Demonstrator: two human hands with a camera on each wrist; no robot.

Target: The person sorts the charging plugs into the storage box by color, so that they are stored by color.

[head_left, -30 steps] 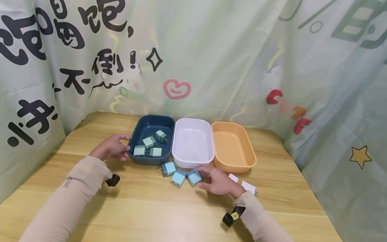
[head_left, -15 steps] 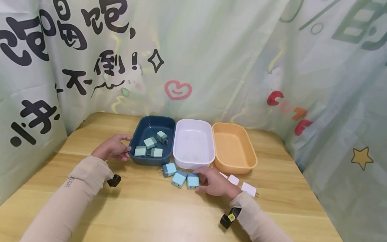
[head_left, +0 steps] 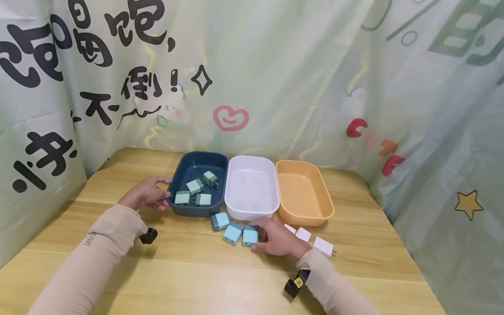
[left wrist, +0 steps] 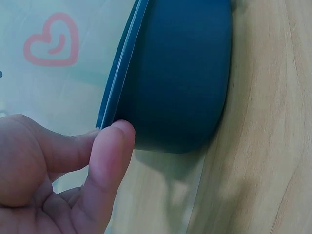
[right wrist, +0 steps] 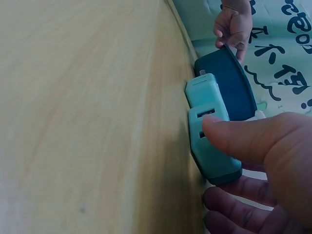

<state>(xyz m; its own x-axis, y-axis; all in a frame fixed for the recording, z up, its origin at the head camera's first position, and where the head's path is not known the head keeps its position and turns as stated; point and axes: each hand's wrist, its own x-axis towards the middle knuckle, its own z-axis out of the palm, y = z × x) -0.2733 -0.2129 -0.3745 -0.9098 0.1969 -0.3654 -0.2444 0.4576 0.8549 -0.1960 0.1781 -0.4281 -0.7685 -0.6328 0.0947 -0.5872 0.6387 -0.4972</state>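
Pinching the navy tray [head_left: 201,212] is the left hand [head_left: 147,193]; right of it, the right hand [head_left: 277,239] grips a two-slotted light-blue charger [head_left: 249,236].

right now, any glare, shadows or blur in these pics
Head: pale glare on the near tabletop, soft shadow beside the left sleeve. Left wrist: dimmer, bluish, a shadow on the tabletop by the navy bin. Right wrist: also dim, dark shadow beside the blue plugs; no heavy blur anywhere.
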